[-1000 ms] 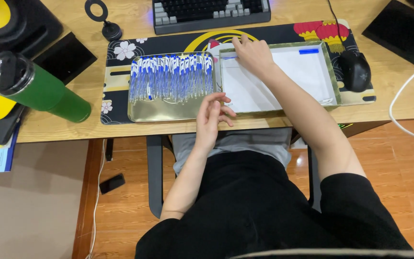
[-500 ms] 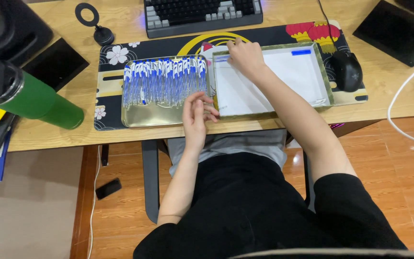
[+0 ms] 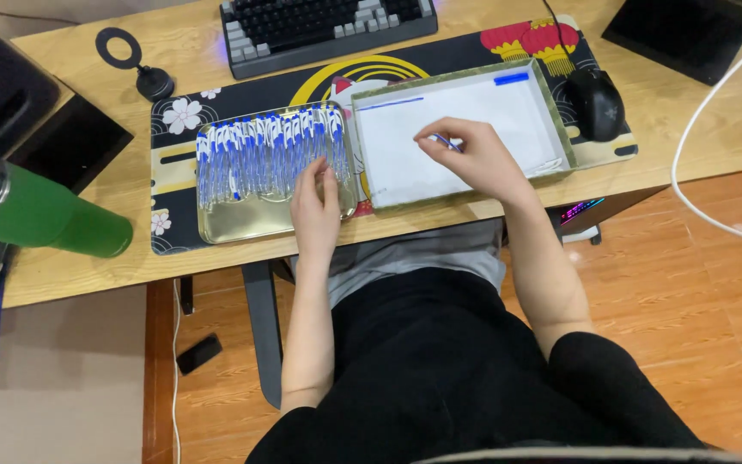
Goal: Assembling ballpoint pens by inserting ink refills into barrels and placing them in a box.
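Just one view, worn on the head, looked steeply down over the lap at the desk [image 3: 88,275] edge. Sat fairly close, both forearms in frame, keyboard [image 3: 319,30] cut off at the top, floor [image 3: 697,326] visible below. No second view for overlap.

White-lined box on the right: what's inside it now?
The white-lined box holds two blue pens, one near its far left edge and one at its far right corner. The right hand holds another pen and covers the lining beneath.

gold tray [image 3: 242,225]: glossy metal (mirror-like) | desk [image 3: 714,129]: pale wood | bottle [image 3: 53,219]: matt green
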